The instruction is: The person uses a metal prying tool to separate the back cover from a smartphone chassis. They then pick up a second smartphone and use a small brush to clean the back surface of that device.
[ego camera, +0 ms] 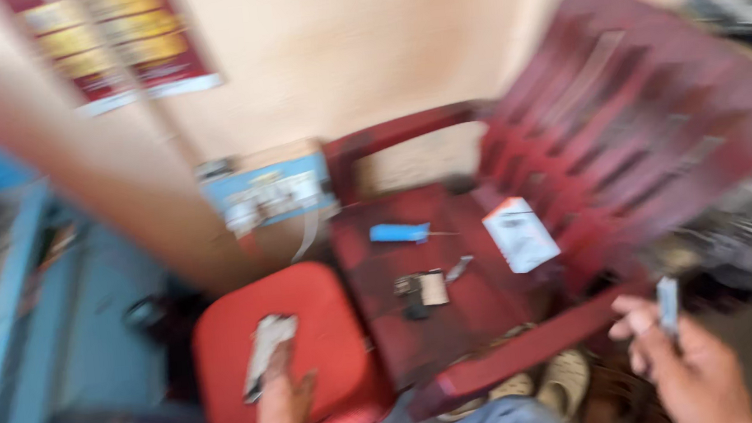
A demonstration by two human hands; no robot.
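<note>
Although the whole view is smeared by motion, two hands can be made out near the bottom edge. The left hand [281,394] is laid on a red stool [332,333], its fingers pressed on a pale rag [266,353] near the stool's left edge; whether the rag is gripped or only pinned flat cannot be told. The wrist is cut off by the bottom edge. The right hand [684,366] is raised at the lower right, and a thin grey strip [668,306] is pinched upright between thumb and fingertips; what kind of thing it is cannot be made out.

Beyond the stool, a dark red chair [568,131] is seen, its slatted back tilted toward the upper right. On its seat a blue tool [399,233] is lying near the back edge, a white packet [520,233] is propped toward the right side, and a few small dark and tan parts [424,289] are gathered near the middle, too blurred to be named. A pair of sandals [561,381] is partly hidden under the chair's front rail.

A blue box [270,193] is leaned against the wall behind the stool, and a red and yellow poster [112,44] is cut off by the top edge. A blue frame [4,317] at the left edge is only partly shown.
</note>
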